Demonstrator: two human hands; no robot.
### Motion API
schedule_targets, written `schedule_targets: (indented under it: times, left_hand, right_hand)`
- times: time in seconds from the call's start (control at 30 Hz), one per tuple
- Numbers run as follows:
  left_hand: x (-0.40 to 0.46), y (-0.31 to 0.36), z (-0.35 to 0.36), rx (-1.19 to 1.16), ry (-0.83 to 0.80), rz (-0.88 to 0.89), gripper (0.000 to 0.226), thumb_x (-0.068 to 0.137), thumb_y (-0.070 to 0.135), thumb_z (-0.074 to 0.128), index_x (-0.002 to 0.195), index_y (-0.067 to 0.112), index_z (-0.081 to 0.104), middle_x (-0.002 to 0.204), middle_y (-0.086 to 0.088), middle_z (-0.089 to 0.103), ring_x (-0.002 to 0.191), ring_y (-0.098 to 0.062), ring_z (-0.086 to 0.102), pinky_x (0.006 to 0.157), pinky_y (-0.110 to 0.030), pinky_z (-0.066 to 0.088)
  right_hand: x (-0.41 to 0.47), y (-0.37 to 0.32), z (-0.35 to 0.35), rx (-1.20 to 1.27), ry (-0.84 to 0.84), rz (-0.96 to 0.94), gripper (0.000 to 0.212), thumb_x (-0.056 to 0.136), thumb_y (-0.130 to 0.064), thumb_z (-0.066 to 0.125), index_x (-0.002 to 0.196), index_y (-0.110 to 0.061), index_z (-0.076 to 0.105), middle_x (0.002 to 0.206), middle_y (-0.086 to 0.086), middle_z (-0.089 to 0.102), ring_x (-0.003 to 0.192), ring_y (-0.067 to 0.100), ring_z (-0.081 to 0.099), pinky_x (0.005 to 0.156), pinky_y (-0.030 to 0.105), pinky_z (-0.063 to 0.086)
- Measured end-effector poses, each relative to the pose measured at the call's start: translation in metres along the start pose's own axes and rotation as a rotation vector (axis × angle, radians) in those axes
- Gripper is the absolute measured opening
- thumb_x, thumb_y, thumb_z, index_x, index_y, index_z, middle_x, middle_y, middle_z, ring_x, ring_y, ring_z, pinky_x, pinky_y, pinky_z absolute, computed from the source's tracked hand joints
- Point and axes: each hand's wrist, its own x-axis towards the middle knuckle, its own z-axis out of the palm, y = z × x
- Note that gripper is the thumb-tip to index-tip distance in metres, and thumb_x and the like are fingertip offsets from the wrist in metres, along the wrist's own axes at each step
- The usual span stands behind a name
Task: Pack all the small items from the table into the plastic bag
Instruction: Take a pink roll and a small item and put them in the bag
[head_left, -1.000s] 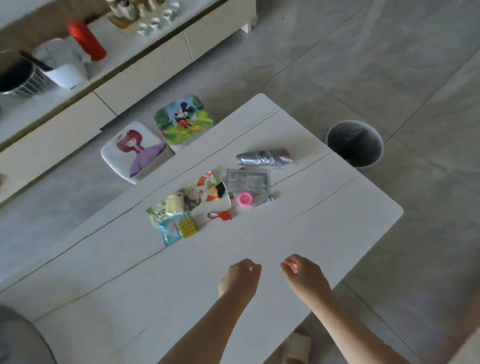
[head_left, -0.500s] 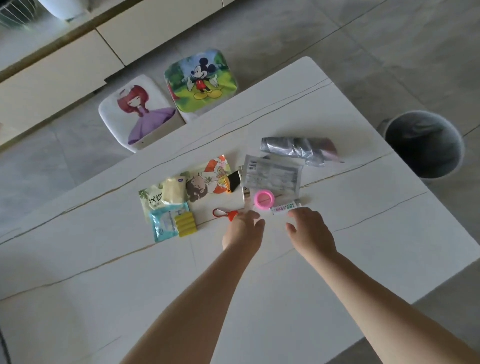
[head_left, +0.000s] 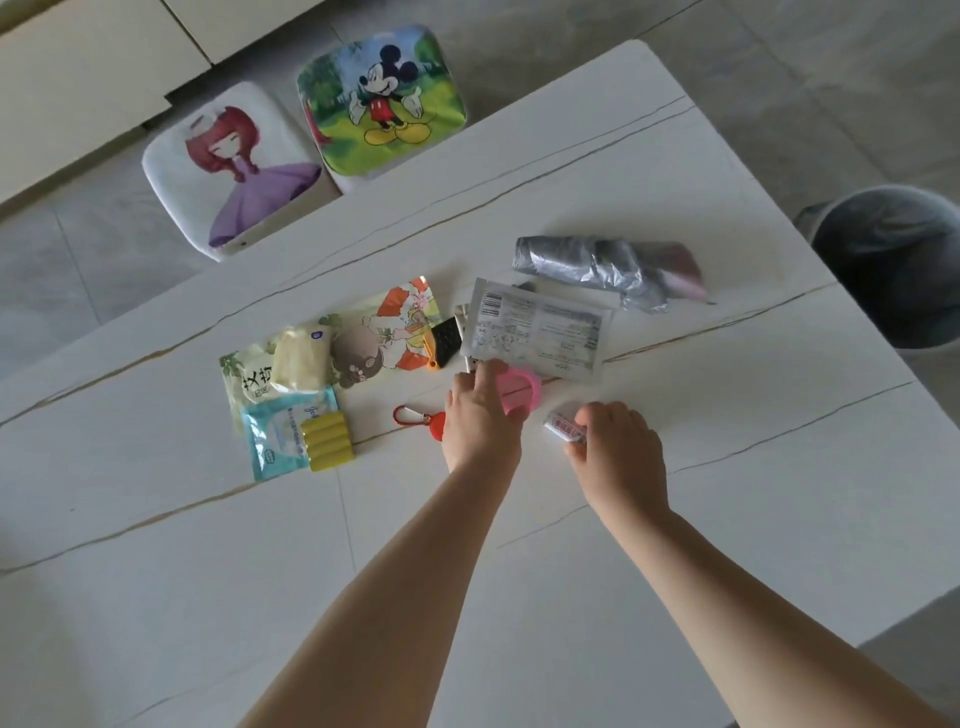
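Observation:
Small items lie in a loose row on the white table (head_left: 753, 467). My left hand (head_left: 480, 421) has its fingers curled over the left side of a pink ring (head_left: 522, 389). My right hand (head_left: 618, 449) pinches one end of a small white tube (head_left: 561, 425); both items still touch the table. Around them lie a red carabiner clip (head_left: 418, 418), a white printed sachet (head_left: 537, 330), a cartoon packet (head_left: 384, 332), a black and orange piece (head_left: 444, 343), a blue packet (head_left: 275, 436) with a yellow block (head_left: 327, 441), and a crumpled grey plastic bag (head_left: 597, 265) at the far right.
Two cushioned stools stand on the floor beyond the table, a white one with a girl picture (head_left: 234, 166) and one with a cartoon mouse (head_left: 382, 98). A round bin (head_left: 893, 260) lined with a grey bag stands off the right edge.
Both hands moved forward from the near table edge to the items. The left now covers the pink ring and the right has reached the white tube. The camera has leaned closer.

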Motion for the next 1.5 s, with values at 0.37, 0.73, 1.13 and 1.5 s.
schedule_targets:
  times: [0.37,0.73,1.13,1.5]
  left_hand:
    - [-0.031,-0.047,-0.025,-0.357,-0.117,-0.294,0.030,0.087,0.032,0.060,0.114,0.017,0.060,0.108,-0.009,0.063,0.086,-0.024,0.061,0.068,-0.029,0.046]
    - [-0.030,-0.121,-0.052,-0.522,-0.020,-0.469,0.038,0.088,0.025,0.061,0.124,0.017,0.053,0.098,-0.008,0.062,0.079,-0.026,0.058,0.071,-0.029,0.045]
    - [-0.020,-0.122,-0.043,-0.671,-0.077,-0.488,0.027,0.088,0.020,0.063,0.114,0.017,0.056,0.116,-0.012,0.061,0.083,-0.019,0.051,0.055,-0.021,0.035]
    - [-0.012,-0.127,-0.038,-0.638,-0.089,-0.497,0.035,0.084,0.029,0.068,0.114,0.016,0.055,0.118,-0.011,0.057,0.104,-0.028,0.055,0.080,-0.033,0.045]
  right_hand:
    - [-0.001,-0.040,-0.030,0.330,-0.233,0.058,0.019,0.084,-0.018,0.052,0.099,-0.010,0.045,0.096,0.007,0.047,0.081,0.029,0.052,0.063,0.030,0.038]
    - [0.002,-0.121,0.018,0.029,-0.196,-0.259,0.034,0.088,-0.020,0.060,0.116,-0.013,0.043,0.118,0.005,0.047,0.079,0.021,0.062,0.046,0.022,0.033]
    - [0.022,-0.120,-0.001,0.391,-0.018,0.157,0.029,0.086,-0.023,0.057,0.107,-0.007,0.047,0.101,0.010,0.063,0.090,0.031,0.059,0.060,0.029,0.034]
    - [0.035,-0.127,0.024,0.491,-0.035,0.322,0.023,0.087,-0.021,0.055,0.109,-0.015,0.059,0.103,0.012,0.065,0.094,0.032,0.060,0.065,0.032,0.044]
